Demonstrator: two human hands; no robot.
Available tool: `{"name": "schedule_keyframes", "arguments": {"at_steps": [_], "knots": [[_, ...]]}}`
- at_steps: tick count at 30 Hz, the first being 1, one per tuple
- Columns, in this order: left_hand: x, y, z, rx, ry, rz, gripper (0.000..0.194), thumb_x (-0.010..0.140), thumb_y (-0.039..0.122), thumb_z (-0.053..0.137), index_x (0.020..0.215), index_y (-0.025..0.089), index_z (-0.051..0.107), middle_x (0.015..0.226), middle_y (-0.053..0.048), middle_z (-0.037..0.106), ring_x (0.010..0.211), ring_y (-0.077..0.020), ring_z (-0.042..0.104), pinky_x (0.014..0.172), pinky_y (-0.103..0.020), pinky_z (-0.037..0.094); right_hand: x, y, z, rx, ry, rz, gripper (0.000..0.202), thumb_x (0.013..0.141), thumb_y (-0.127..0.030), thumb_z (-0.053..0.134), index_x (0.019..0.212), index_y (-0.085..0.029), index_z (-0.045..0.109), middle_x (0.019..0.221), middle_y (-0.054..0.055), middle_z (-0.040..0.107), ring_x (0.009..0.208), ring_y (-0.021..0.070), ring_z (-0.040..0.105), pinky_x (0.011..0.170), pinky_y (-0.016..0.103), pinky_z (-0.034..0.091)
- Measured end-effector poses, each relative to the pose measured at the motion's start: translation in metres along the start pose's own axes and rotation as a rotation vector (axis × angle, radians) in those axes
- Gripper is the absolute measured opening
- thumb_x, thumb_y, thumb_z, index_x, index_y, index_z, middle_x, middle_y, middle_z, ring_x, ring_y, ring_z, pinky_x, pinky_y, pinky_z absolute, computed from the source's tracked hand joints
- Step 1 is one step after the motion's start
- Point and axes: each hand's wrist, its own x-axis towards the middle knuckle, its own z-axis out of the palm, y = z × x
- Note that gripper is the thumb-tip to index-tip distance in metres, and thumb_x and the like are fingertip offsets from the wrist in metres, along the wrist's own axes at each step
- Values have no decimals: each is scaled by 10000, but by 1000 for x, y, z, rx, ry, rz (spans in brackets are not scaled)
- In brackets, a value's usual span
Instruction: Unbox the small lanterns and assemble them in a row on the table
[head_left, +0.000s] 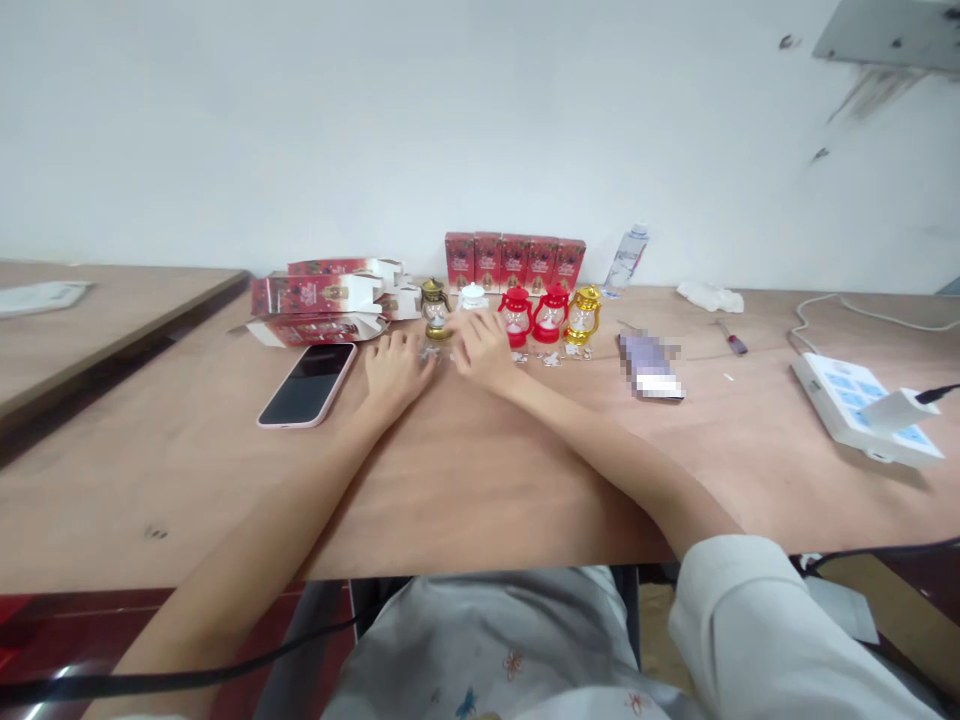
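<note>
My left hand (396, 372) rests on the table with its fingers spread, between a phone in a pink case (309, 386) and the row of small lanterns. Palm down, my right hand (484, 352) has its fingers stretched out in front of a white lantern (472, 292), covering its lower part. Just left of those fingertips stands a bronze lantern (435, 312). Two red lanterns, one (516, 318) beside the other (552, 315), and a gold lantern (583, 316) continue the row to the right. Small clear packets with white pieces (552, 359) lie before them.
Opened red boxes (322, 295) are piled at the back left. Several upright red boxes (514, 262) and a tilted bottle (627, 262) stand by the wall. To the right are a second phone (646, 366), a screwdriver (732, 338), crumpled tissue (709, 296) and a white power strip (847, 400).
</note>
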Motion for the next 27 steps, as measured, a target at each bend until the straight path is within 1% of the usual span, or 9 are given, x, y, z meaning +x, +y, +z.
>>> {"name": "schedule_keyframes", "arguments": {"at_steps": [5,8,11,13,15,18,21,24,27], "knots": [[-1,1,3,-47,38,110,387,883,335,357,1112,112,574,1092,-194,595,1048,-342,510,839,-435,354,98,34,-11,-129,74,46,395,919,-148,248,1274,-148,421,1295,134,495,1318,322,342,1071,597,239],[-5,4,3,-103,13,221,329,866,291,391,1062,131,601,1082,-185,600,1048,-336,517,865,-450,347,156,64,-2,-202,-51,141,417,879,-82,278,1285,-69,375,1272,186,494,1343,339,318,1072,641,206],[-8,5,4,-149,29,302,292,854,242,414,1046,149,613,1058,-167,613,1044,-320,529,877,-447,352,188,88,13,-210,-210,254,509,823,-66,374,1324,6,328,1365,238,432,1405,365,214,1092,646,150],[-8,4,5,-169,46,342,271,841,226,439,1031,154,619,1046,-162,618,1037,-316,531,873,-445,358,196,96,24,-181,-315,328,594,788,-69,419,1359,22,283,1421,259,375,1426,380,157,1091,670,100],[-8,4,7,-184,59,366,245,831,223,461,1001,160,625,1031,-156,624,1018,-309,534,865,-442,363,197,100,34,-157,-370,356,637,766,-100,466,1361,30,278,1413,290,375,1412,411,184,1062,712,89],[-7,3,8,-194,86,382,219,830,219,470,974,177,629,1005,-136,630,1003,-291,534,870,-432,360,192,102,46,-199,-298,244,582,756,-204,560,1264,38,410,1296,312,475,1350,456,280,1026,734,129],[-7,3,8,-208,103,403,198,828,209,476,950,189,631,982,-123,634,996,-282,531,863,-424,360,186,100,50,-256,-193,110,485,737,-343,635,1069,4,566,1188,277,544,1271,472,362,989,727,208],[-8,3,7,-220,103,425,196,831,197,467,938,187,632,961,-117,639,983,-275,538,850,-416,366,183,94,38,-284,-177,82,555,681,-397,702,1045,3,575,1201,272,531,1220,460,411,979,684,285],[-7,2,6,-233,102,430,216,834,198,454,956,170,630,966,-125,642,986,-275,546,855,-415,372,177,83,8,-255,-177,153,634,714,-376,689,1143,49,496,1187,277,529,1196,424,452,1003,611,330]]}}
